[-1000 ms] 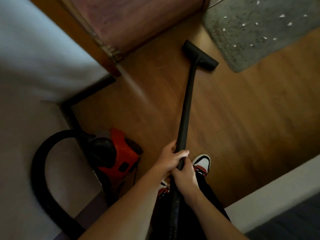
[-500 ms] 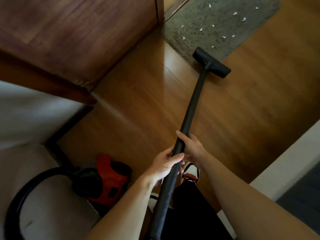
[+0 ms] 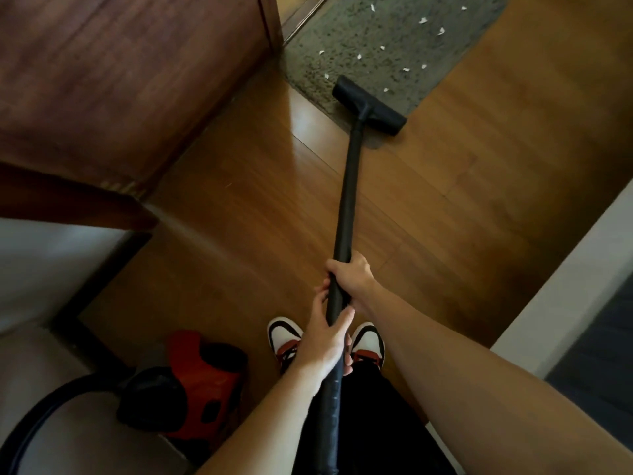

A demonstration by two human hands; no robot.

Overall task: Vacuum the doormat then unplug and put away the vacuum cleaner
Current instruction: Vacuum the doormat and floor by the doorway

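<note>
Wand [image 3: 346, 207] gripped by right hand [image 3: 352, 277], left hand [image 3: 325, 341]

Your two hands sit one behind the other on the wand [image 3: 346, 207], which runs forward from your body to the nozzle [image 3: 368, 105]. Your right hand [image 3: 352, 281] is the forward one, your left hand [image 3: 325, 341] just behind it, both wrapped around the wand. The nozzle rests on the near edge of the doormat [image 3: 387, 46], which lies on the floor [image 3: 257, 207] ahead. Scraps [image 3: 406, 69] lie on the mat beyond the nozzle. A door [image 3: 120, 80] stands to the left of the mat. The vacuum body [image 3: 202, 382] sits at your lower left, beside your shoes [image 3: 286, 337], its hose [image 3: 41, 416] curving off to the left.
</note>
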